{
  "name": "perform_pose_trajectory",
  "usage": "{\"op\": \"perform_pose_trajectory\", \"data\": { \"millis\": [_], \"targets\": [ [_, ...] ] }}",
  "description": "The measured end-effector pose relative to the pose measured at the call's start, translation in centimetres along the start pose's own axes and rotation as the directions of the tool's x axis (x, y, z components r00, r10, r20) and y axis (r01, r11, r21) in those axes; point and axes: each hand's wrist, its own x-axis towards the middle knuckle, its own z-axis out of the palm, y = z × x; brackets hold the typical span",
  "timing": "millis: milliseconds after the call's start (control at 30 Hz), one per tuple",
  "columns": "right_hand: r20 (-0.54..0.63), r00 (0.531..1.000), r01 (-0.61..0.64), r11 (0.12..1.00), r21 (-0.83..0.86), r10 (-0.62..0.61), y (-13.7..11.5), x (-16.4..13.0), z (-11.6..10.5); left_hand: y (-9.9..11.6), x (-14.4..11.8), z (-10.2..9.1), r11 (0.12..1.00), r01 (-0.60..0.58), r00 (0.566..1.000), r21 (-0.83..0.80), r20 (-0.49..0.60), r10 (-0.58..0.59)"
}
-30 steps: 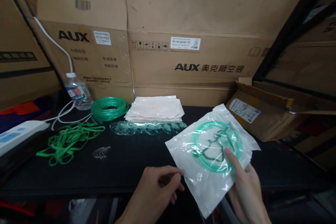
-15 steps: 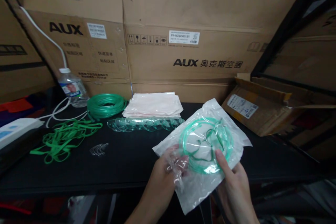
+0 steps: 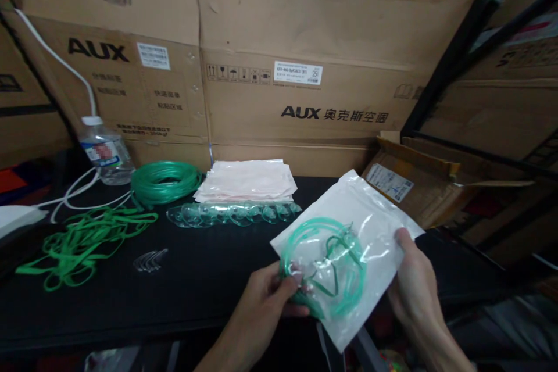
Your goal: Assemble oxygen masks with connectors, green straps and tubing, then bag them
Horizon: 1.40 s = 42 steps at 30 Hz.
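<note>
Above table edge, pouch (image 3: 349, 244) tilted, long axis lower-left to upper-right

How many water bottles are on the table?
1. The water bottle stands at the back left of the black table, beside the coil of green tubing. Others may be hidden.

Tubing coil (image 3: 165, 180) lies left of bag stack (image 3: 247, 179); masks (image 3: 231, 213) before the stack.

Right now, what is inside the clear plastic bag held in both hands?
Inside the plastic bag lies a coil of green tubing with a clear mask-like piece, partly hidden by glare and the left hand. The right hand grips its right edge.
</note>
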Motion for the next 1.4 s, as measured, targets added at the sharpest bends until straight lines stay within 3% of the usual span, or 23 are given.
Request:
{"op": "perform_pose_trajectory", "data": {
  "millis": [100, 200, 400, 633, 700, 800, 900, 1000, 1067, 1167, 1267, 1333, 1400],
  "targets": [
    [-0.156, 0.98, 0.123, 0.992, 0.003, -0.121, -2.1, 4.2, 0.1, 1.0, -0.6, -1.7, 0.999, 0.044, 0.999, 0.032, -0.026, -0.044],
    [-0.18, 0.975, 0.132, 0.991, 0.004, -0.129, -3.7, 7.6, 0.3, 2.1, -1.2, -3.5, 0.994, 0.07, 0.997, 0.089, -0.038, -0.067],
    [0.013, 1.0, -0.021, 1.0, 0.012, 0.021, -3.2, 9.4, 1.4, 2.9, -1.2, -5.9, 0.978, 0.079, 0.997, 0.194, -0.024, -0.076],
    [0.186, 0.977, -0.117, 0.99, 0.081, 0.101, -3.4, 8.3, 4.5, 2.7, -0.6, -7.0, 0.916, -0.018, 0.991, 0.4, -0.115, 0.07],
    [0.284, 0.95, -0.161, 0.983, 0.085, 0.131, -3.4, 7.4, 6.4, 3.2, -0.5, -6.9, 0.824, 0.002, 0.967, 0.567, -0.211, 0.143],
    [0.422, 0.894, -0.205, 0.975, 0.082, 0.152, -2.8, 5.4, 10.1, 3.7, -0.2, -6.9, 0.607, 0.06, 0.897, 0.792, -0.309, 0.314],
    [0.528, 0.838, -0.209, 0.975, 0.071, 0.141, -1.3, 3.2, 14.1, 3.2, 0.1, -7.1, 0.48, 0.015, 0.84, 0.877, -0.271, 0.47],
    [0.584, 0.8, -0.195, 0.98, 0.034, 0.139, 0.3, 1.5, 17.2, 2.2, 0.1, -7.5, 0.44, -0.094, 0.796, 0.893, -0.198, 0.572],
    [0.607, 0.781, -0.179, 0.984, -0.005, 0.145, 1.0, 0.6, 18.2, 2.1, -0.1, -7.8, 0.406, -0.133, 0.752, 0.904, -0.175, 0.636],
    [0.632, 0.762, -0.129, 0.989, -0.069, 0.143, 0.8, -0.2, 17.4, 3.4, -0.6, -8.5, 0.339, -0.117, 0.697, 0.933, -0.166, 0.698],
    [0.604, 0.793, -0.005, 0.992, -0.123, 0.079, -0.8, 0.0, 14.4, 6.2, -0.8, -9.7, 0.265, -0.087, 0.628, 0.96, -0.154, 0.763],
    [0.582, 0.811, 0.237, 0.944, -0.228, -0.063, -2.1, 0.7, 12.5, 8.2, -0.5, -10.3, 0.225, -0.066, 0.578, 0.972, -0.147, 0.803],
    [0.665, 0.725, 0.5, 0.8, -0.332, -0.178, -2.8, 1.7, 11.7, 10.0, 0.5, -10.6, 0.176, -0.037, 0.573, 0.984, -0.124, 0.81]
  ]
}}
